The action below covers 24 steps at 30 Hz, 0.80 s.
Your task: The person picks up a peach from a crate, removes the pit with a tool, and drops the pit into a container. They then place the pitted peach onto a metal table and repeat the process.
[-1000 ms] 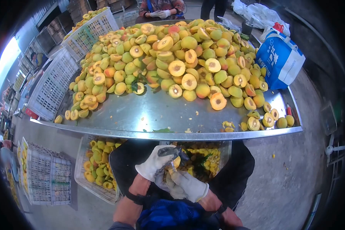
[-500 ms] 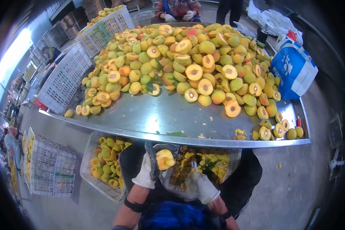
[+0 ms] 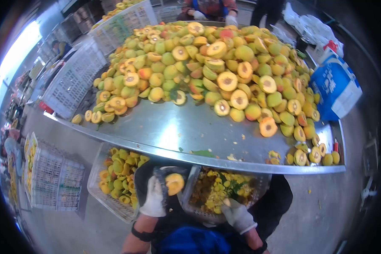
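My left hand (image 3: 154, 197), in a white glove with dark covering on its fingers, holds a cut peach half (image 3: 174, 184) with its yellow flesh facing up. It is below the steel table's front rim (image 3: 190, 158). To the right, my right hand (image 3: 239, 215), in a greyish-white glove, has closed fingers over the near right part of a crate of peels and scraps (image 3: 218, 218). Something small and pale shows at its fingertips, too small to name. A crate of peach halves (image 3: 110, 202) stands left of my left hand.
A large heap of peaches (image 3: 178, 63) covers the back of the table. White crates (image 3: 74, 78) stand along its left side, with stacked crates (image 3: 57, 180) on the floor below. A blue bag (image 3: 334, 86) is at the right. Across the table is a person with gloved hands (image 3: 199, 15).
The view has shifted, so the table sits lower and farther right. The peach half's cut face is now turned up. My right hand has moved away from my left, toward the lower right.
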{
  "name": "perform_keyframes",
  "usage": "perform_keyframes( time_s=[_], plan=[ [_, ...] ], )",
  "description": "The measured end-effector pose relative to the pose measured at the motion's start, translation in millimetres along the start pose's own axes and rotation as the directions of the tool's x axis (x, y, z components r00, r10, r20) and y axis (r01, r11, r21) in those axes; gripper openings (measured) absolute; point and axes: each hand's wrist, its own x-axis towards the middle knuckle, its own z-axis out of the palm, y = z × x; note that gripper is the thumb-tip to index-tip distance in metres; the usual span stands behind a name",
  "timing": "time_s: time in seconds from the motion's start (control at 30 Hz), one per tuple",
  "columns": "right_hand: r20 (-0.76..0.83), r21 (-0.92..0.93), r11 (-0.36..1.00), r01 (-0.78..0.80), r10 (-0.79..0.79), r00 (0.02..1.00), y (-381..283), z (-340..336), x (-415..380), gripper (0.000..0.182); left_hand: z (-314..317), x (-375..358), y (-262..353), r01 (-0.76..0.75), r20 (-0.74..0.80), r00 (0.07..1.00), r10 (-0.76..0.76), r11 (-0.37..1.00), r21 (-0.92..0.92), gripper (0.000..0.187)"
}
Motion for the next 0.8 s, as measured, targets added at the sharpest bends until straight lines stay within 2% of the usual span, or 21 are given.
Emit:
perform_keyframes(
  time_s=[0.03, 0.07, 0.1, 0.13, 0.17, 0.2, 0.23, 0.27, 0.33, 0.37, 0.43, 0.47, 0.5, 0.57, 0.6, 0.67, 0.7, 0.73, 0.77, 0.8],
  plan=[
    [0.0, 0.046, 0.999, -0.023, 0.023, 1.0, 12, 3, -2, 0.027, -24, 4, 9, -0.177, -0.012, 0.982, 0.188, 0.947, 0.268, 0.042],
    [0.0, 0.053, 0.998, -0.019, 0.019, 1.0, 20, 8, -3, 0.026, -39, 6, 23, -0.176, -0.132, 0.967, 0.217, 0.947, 0.269, 0.033],
    [-0.002, 0.059, 0.998, -0.013, 0.013, 1.0, 27, 12, -3, 0.025, -42, 4, 56, 0.127, -0.539, 0.842, 0.032, 0.959, 0.255, 0.026],
    [-0.008, 0.064, 0.998, -0.006, 0.007, 1.0, 34, 15, -1, 0.025, -69, 19, 75, -0.141, -0.223, 0.803, 0.553, 0.54, 0.83, 0.029],
    [0.035, -0.005, 1.0, -0.022, 0.022, 0.999, 47, 23, 2, 0.024, -85, 23, 95, -0.139, -0.046, 0.76, 0.648, 0.231, 0.963, 0.03],
    [0.035, 0.007, 0.997, 0.076, -0.076, 0.996, 43, 25, 6, 0.025, -96, 36, 116, -0.148, -0.062, 0.731, 0.679, 0.248, 0.957, 0.027],
    [0.031, 0.019, 0.985, 0.17, -0.171, 0.985, 36, 25, 7, 0.026, -108, 55, 132, -0.053, -0.247, 0.773, 0.584, 0.447, 0.893, 0.028],
    [0.032, 0.013, 0.991, 0.135, -0.135, 0.99, 30, 26, 8, 0.026, -122, 77, 141, 0.047, -0.409, 0.793, 0.451, 0.623, 0.78, 0.031],
    [0.023, -0.002, 0.998, 0.06, -0.06, 0.998, 21, 31, 11, 0.027, -158, 132, 137, -0.005, -0.23, 0.766, 0.6, 0.364, 0.931, 0.036],
    [0.058, -0.054, 0.998, 0.036, -0.033, 0.998, 25, 34, 14, 0.029, -154, 155, 145, 0.037, -0.2, 0.783, 0.588, 0.278, 0.96, 0.04],
    [0.118, -0.161, 0.987, -0.018, 0.037, 0.992, 46, 41, 12, 0.036, -185, 218, 124, 0.125, -0.216, 0.79, 0.574, 0.195, 0.973, 0.057],
    [0.041, -0.204, 0.973, 0.111, -0.105, 0.994, 67, 53, 11, 0.038, -192, 242, 117, 0.179, -0.271, 0.82, 0.505, 0.224, 0.958, 0.059],
    [-0.001, -0.256, 0.956, 0.142, -0.148, 0.989, 70, 55, 11, 0.039, -196, 259, 110, 0.235, -0.324, 0.844, 0.428, 0.248, 0.94, 0.061],
    [-0.075, -0.36, 0.914, 0.189, -0.23, 0.97, 68, 57, 7, 0.04, -200, 271, 100, 0.186, -0.354, 0.85, 0.39, 0.407, 0.894, 0.057],
    [-0.078, -0.333, 0.927, 0.174, -0.211, 0.974, 67, 57, 7, 0.042, -203, 274, 96, 0.162, -0.367, 0.853, 0.37, 0.481, 0.861, 0.056],
    [-0.078, -0.273, 0.951, 0.144, -0.171, 0.982, 46, 51, 12, 0.046, -194, 258, 90, -0.068, -0.298, 0.858, 0.419, 0.668, 0.741, 0.052],
    [-0.085, -0.117, 0.98, 0.159, -0.169, 0.982, 30, 47, 17, 0.038, -188, 245, 88, -0.183, -0.27, 0.851, 0.45, 0.737, 0.65, 0.05],
    [-0.091, 0.04, 0.985, 0.168, -0.164, 0.982, 0, 40, 25, 0.031, -173, 222, 94, -0.165, -0.284, 0.863, 0.419, 0.763, 0.625, 0.048],
    [-0.102, 0.194, 0.965, 0.175, -0.158, 0.982, -25, 34, 33, 0.027, -152, 198, 98, -0.221, -0.219, 0.871, 0.44, 0.749, 0.625, 0.049],
    [-0.022, 0.263, 0.962, 0.075, -0.072, 0.997, -41, 28, 38, 0.027, -131, 172, 97, -0.306, -0.145, 0.87, 0.47, 0.748, 0.589, 0.05]
  ],
)
